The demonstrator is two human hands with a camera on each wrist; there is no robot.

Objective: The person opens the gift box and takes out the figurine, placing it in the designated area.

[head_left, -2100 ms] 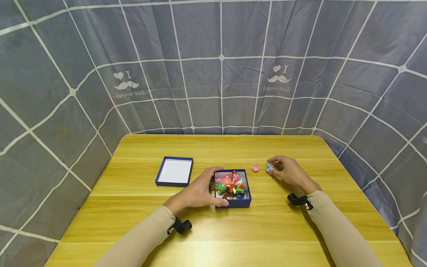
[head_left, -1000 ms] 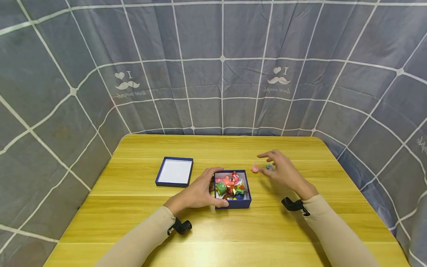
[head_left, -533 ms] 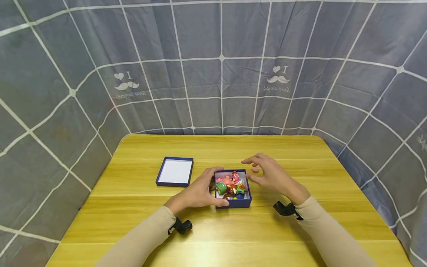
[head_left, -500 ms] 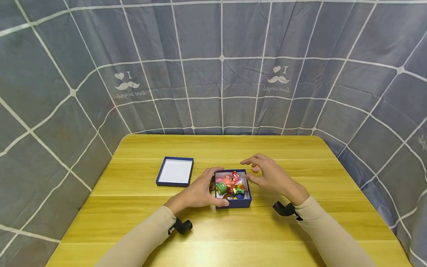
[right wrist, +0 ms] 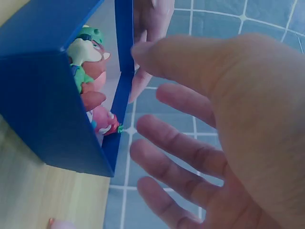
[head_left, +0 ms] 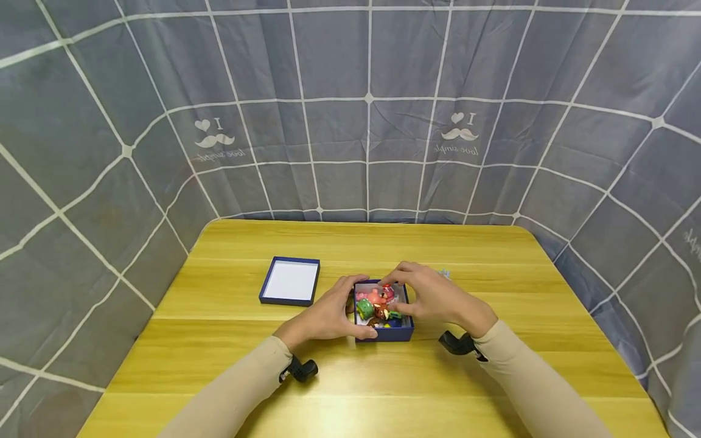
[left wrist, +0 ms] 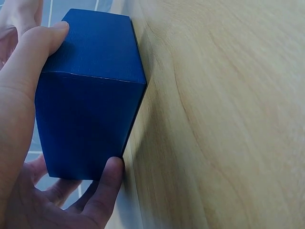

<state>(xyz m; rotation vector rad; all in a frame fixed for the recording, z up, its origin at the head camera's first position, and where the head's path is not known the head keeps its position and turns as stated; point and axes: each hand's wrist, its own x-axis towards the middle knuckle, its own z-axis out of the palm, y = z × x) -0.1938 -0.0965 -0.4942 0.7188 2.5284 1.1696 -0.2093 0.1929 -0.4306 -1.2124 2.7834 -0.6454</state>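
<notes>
My left hand (head_left: 331,313) holds a dark blue open box (head_left: 393,334) by its left end, thumb on the near side and fingers on the far side. In the left wrist view that hand spans the plain outer walls of the box (left wrist: 90,124). Small toy figures fill the box, among them a green one (head_left: 364,308) and a pink one with a red top (right wrist: 105,119). My right hand (head_left: 432,298) hovers over the box's right side. Seen from the right wrist, its fingers (right wrist: 178,164) are spread, with nothing between them.
A shallow blue lid (head_left: 290,281) with white inside lies left of the box. A small light blue toy (head_left: 445,274) sits behind my right hand. In the right wrist view a pink toy (right wrist: 63,224) is partly visible on the wooden table (head_left: 339,389). Grey checked curtain (head_left: 328,134) surrounds the table.
My right hand has left the light blue toy, passed the pink duck and come left over the box. The left hand and box stay in place.
</notes>
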